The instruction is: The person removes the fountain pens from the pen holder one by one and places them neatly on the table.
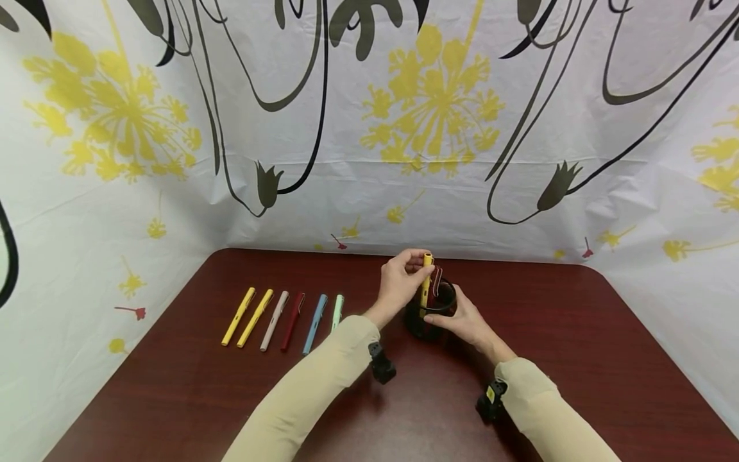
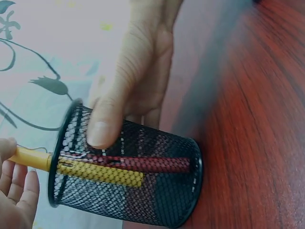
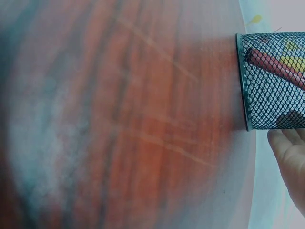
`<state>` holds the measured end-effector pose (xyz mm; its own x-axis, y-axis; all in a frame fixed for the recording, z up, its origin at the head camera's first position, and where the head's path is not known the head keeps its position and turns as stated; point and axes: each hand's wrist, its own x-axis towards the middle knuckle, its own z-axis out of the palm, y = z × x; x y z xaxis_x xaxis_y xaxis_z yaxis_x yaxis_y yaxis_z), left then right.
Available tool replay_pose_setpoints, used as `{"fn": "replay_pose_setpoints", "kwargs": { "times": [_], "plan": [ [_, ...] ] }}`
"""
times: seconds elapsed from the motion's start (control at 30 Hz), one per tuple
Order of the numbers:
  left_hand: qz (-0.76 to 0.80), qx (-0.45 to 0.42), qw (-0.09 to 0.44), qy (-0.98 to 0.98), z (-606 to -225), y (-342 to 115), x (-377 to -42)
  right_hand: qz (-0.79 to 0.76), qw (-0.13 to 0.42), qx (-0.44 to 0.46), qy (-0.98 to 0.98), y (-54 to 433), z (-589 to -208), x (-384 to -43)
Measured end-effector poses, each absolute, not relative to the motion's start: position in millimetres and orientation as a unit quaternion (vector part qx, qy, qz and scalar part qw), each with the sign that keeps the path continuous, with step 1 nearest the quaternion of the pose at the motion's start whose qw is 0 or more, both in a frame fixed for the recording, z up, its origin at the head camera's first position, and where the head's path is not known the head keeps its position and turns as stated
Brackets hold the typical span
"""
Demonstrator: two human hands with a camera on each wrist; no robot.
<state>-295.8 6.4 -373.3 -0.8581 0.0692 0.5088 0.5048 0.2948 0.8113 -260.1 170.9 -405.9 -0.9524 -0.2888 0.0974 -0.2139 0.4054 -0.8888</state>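
Note:
A black mesh pen cup (image 1: 420, 328) stands on the table at right of centre. Around its near right side my right hand (image 1: 470, 321) grips it, and the thumb lies along the mesh in the left wrist view. Between thumb and fingers my left hand (image 1: 398, 279) pinches the upper end of a yellow pen (image 1: 426, 282). The lower part of that pen is inside the cup, its tip above the base. Beside it a dark red pen (image 2: 167, 164) leans in the cup, reaching close to the bottom. The right wrist view shows the cup's lower part (image 3: 271, 112).
Left of the cup lies a spaced row of pens: two yellow ones (image 1: 238, 317) (image 1: 255, 319), then a pale pink (image 1: 274, 321), a dark red (image 1: 292, 322), a blue (image 1: 314, 325) and a mint green pen (image 1: 337, 311), partly behind my left sleeve. A patterned cloth (image 1: 358, 141) hangs behind the table (image 1: 577, 359).

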Motion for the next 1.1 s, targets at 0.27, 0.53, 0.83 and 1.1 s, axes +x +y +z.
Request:
{"fn": "replay_pose_setpoints", "kwargs": {
  "times": [0.27,0.53,0.83,1.1],
  "plan": [
    [-0.673,-0.124,0.172,-0.709,-360,-6,-289,-0.521,0.017,-0.15,0.84,179,-432,-277],
    [-0.78,-0.068,0.112,-0.611,-354,-26,-290,-0.526,0.018,-0.153,0.837,167,-403,-256],
    [-0.818,-0.005,0.104,-0.566,-347,-55,-291,-0.52,0.013,-0.162,0.838,169,-404,-256],
    [-0.811,0.018,0.089,-0.578,-352,-81,-289,-0.53,0.01,-0.162,0.832,177,-429,-273]
  ]
}}
